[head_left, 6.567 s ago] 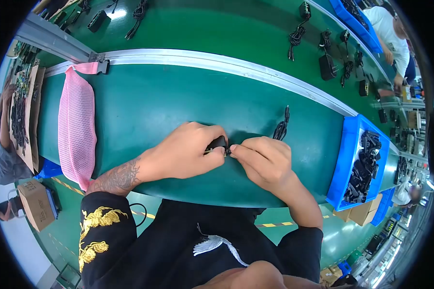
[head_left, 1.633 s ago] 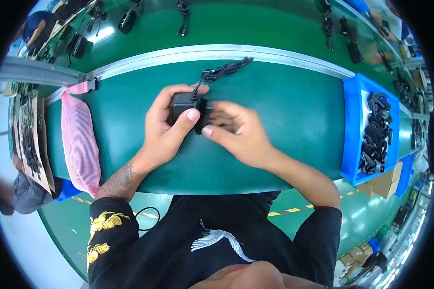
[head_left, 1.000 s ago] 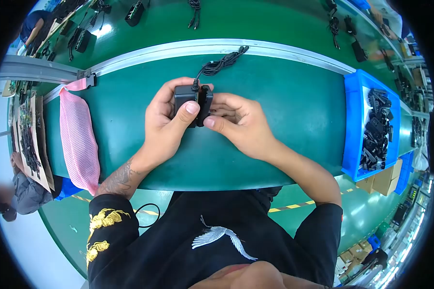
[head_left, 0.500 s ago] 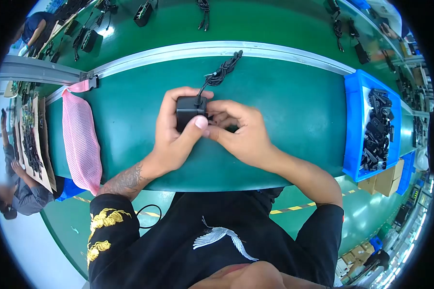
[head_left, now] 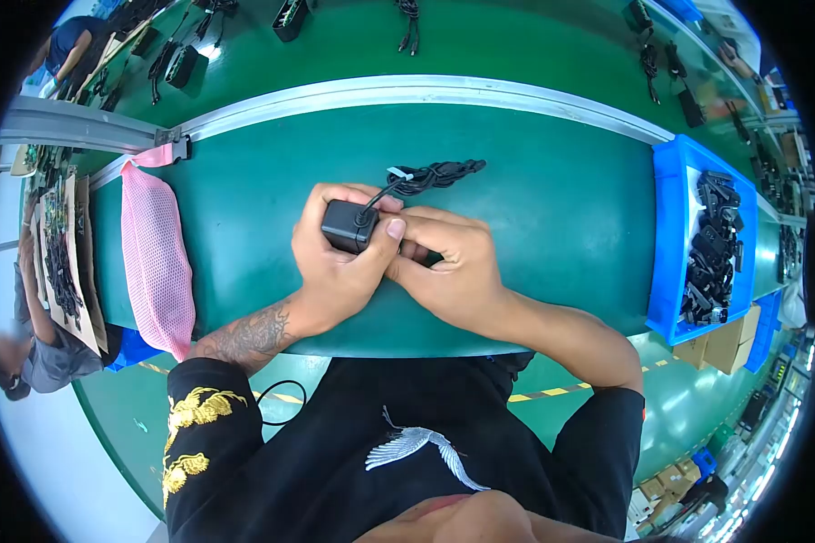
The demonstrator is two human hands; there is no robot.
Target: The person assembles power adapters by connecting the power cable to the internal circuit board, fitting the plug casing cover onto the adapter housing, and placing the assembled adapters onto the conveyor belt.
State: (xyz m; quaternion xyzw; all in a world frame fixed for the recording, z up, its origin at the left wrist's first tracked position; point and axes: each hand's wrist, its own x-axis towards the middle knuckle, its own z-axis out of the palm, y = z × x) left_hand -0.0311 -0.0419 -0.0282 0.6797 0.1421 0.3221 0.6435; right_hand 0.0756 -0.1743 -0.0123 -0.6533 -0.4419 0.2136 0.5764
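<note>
A black power adapter (head_left: 346,225) is gripped in my left hand (head_left: 335,262), the fingers behind it and the thumb across its right side. From the adapter a black cable (head_left: 439,176) runs up to a bundle held by a light tie, lying over the bench to the upper right. My right hand (head_left: 451,262) is closed in a pinch against the adapter's right side, its fingertips meeting my left thumb. Whatever sits between those right fingertips is hidden.
At the right stands a blue bin (head_left: 666,240) of small black plastic parts (head_left: 715,240). A pink mesh sleeve (head_left: 158,262) lies along the left of the green bench (head_left: 552,208). Beyond a metal rail (head_left: 426,90), adapters and cables lie on a green belt. A person (head_left: 54,353) sits at left.
The adapter has tilted and shifted slightly down and left in my left hand. Its cable bundle has swung rightward and lower. Items on the far belt have moved right.
</note>
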